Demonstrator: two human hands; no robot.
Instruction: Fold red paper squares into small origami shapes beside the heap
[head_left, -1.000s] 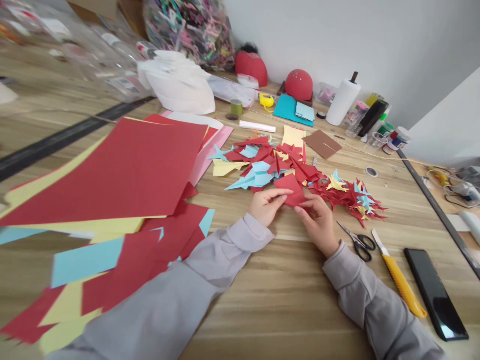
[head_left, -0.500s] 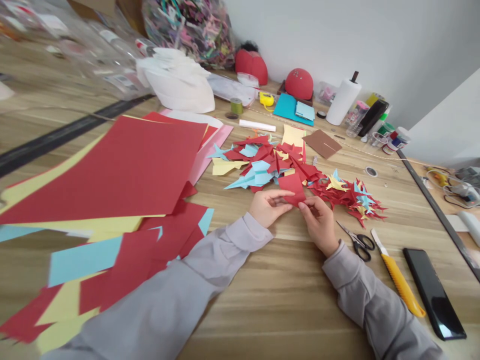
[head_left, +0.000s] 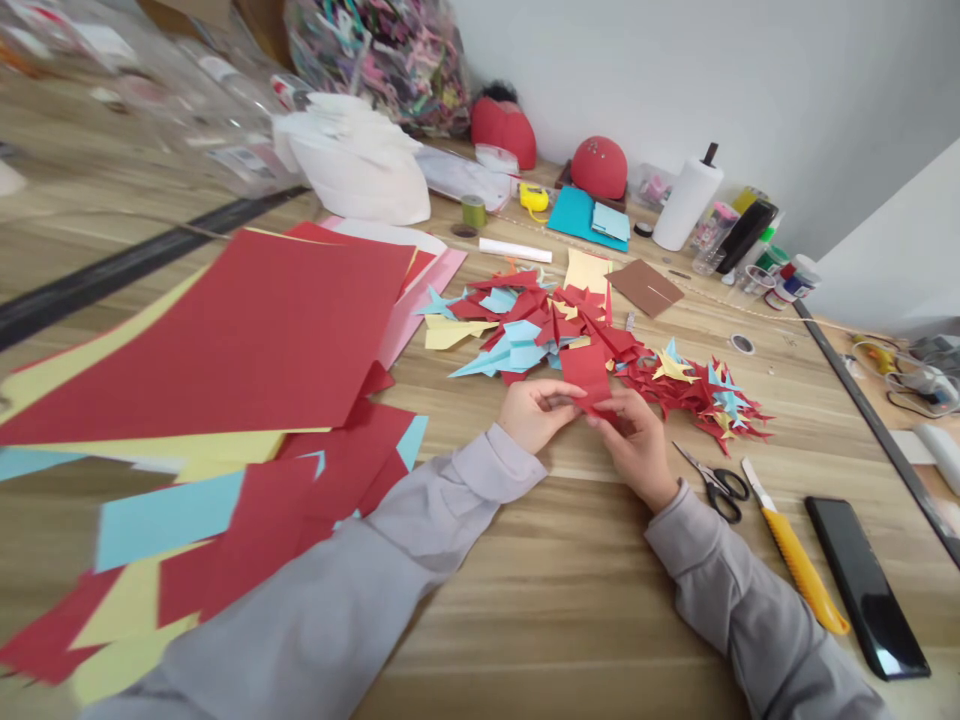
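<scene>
Red folded paper strip [head_left: 586, 375] is being pinched at its lower edge by the fingers of the left hand [head_left: 534, 412] and right hand [head_left: 636, 440], just above the wooden counter [head_left: 570, 600]; a crease may be going askew, with the pile of red, blue and yellow paper cut-outs [head_left: 600, 345] crowding behind and small black-handled scissors [head_left: 716, 480] lying close beside the right hand.

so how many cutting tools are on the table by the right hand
2. The scissors lie just right of the right hand, and the yellow utility knife lies right of them, beside the black phone. Others may be hidden under the paper.
</scene>
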